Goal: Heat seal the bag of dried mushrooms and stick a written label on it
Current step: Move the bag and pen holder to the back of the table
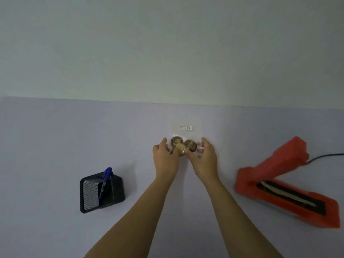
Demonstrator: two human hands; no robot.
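Note:
A clear plastic bag (186,135) lies on the pale table in the middle, with a few brown dried mushrooms (183,146) in its near part. A small white label (185,127) with dark writing sits on the bag's far part. My left hand (163,155) grips the bag's left side and my right hand (204,157) grips its right side, fingers curled around the mushrooms. A red heat sealer (283,179) stands to the right with its arm raised.
A black mesh pen holder (101,192) with a blue pen (106,179) stands at the left. A black cable (325,157) runs off from the sealer to the right edge. A plain wall rises behind the table.

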